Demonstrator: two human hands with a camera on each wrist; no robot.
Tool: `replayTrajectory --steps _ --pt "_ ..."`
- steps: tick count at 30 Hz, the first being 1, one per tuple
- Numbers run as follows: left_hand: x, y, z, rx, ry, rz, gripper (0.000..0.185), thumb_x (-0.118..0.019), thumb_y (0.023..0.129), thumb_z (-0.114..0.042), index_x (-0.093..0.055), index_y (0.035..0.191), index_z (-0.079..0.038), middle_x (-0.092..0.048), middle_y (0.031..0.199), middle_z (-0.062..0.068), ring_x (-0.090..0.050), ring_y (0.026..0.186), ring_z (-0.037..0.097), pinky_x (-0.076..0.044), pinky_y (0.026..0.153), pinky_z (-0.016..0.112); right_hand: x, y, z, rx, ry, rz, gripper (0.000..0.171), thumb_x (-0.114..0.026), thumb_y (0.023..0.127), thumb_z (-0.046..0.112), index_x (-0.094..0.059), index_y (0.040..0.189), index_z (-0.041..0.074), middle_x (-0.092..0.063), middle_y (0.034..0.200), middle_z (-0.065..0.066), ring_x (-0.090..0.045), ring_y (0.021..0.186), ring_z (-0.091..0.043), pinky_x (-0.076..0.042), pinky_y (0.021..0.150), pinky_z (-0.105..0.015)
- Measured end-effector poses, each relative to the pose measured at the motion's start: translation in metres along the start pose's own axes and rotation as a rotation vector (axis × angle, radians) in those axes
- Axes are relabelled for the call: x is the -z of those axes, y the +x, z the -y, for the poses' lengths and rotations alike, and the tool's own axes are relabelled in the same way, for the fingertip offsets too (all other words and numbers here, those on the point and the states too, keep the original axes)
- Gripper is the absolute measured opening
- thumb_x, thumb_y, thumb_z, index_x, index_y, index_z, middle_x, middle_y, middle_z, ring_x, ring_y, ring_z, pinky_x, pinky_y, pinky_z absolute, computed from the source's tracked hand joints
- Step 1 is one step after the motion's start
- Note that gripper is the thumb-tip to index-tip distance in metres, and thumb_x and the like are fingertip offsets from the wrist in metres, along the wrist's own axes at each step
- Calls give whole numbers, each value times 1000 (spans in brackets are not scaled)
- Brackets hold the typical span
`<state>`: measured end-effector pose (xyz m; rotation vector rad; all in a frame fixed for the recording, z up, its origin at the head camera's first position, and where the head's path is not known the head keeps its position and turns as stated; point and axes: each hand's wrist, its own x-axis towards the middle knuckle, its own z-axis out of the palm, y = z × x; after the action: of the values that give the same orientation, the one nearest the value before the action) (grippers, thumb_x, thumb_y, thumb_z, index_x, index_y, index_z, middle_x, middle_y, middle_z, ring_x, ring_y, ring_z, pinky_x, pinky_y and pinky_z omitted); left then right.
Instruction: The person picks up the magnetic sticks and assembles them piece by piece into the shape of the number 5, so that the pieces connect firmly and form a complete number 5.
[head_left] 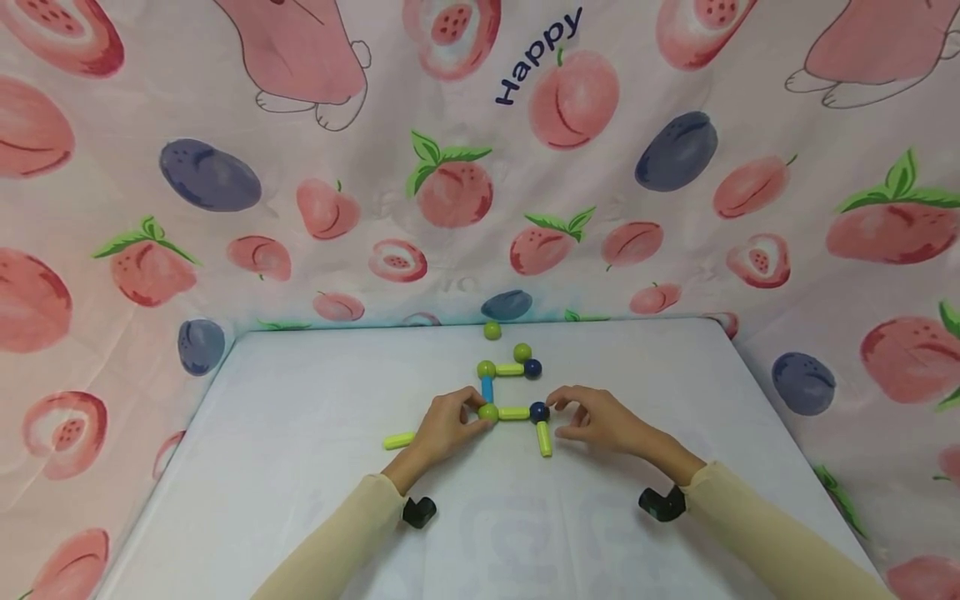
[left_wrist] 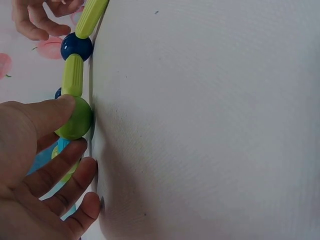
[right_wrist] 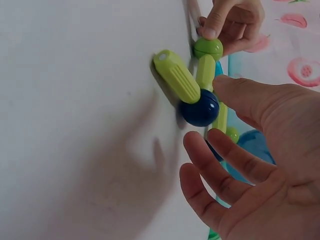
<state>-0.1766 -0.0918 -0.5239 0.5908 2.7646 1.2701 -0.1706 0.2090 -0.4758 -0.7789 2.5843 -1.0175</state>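
Observation:
My left hand [head_left: 448, 425] pinches a green ball [left_wrist: 78, 120] between thumb and fingers, at a corner of a joined figure of balls and rods. From that ball a yellow-green rod [head_left: 514, 413] runs right to a dark blue ball [head_left: 539, 412], and a blue rod [head_left: 487, 389] leads away to another green ball [head_left: 486, 368]. A second yellow-green rod [right_wrist: 176, 76] sticks out of the dark blue ball towards the near side. Beside this ball is my right hand [head_left: 603, 421], its fingers loosely bent and spread, with nothing held.
Farther back, another yellow-green rod [head_left: 510, 369] joins a second dark blue ball [head_left: 532, 368], with a green ball [head_left: 522, 352] just behind it. A loose green ball [head_left: 492, 331] sits near the white table's [head_left: 315, 375] back edge. One yellow-green rod [head_left: 399, 441] lies left of my left hand.

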Motion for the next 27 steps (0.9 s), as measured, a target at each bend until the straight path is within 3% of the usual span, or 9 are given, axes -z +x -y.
replayTrajectory --steps 14,27 --pt "1 -2 0 3 -18 5 22 -81 91 -17 -71 110 -12 -72 100 -2 -52 72 13 -42 64 25 26 54 -7 38 -114 -88 41 -78 92 11 -63 130 5 -68 120 -19 -66 86 -21 -56 77 -36" --pt "2 -2 -1 5 -19 10 22 -80 91 -18 -71 110 -13 -71 100 -3 -52 72 12 -42 64 25 26 107 -11 -116 -138 -67 42 -75 95 19 -62 133 8 -66 124 -18 -67 99 -29 -57 86 -43"
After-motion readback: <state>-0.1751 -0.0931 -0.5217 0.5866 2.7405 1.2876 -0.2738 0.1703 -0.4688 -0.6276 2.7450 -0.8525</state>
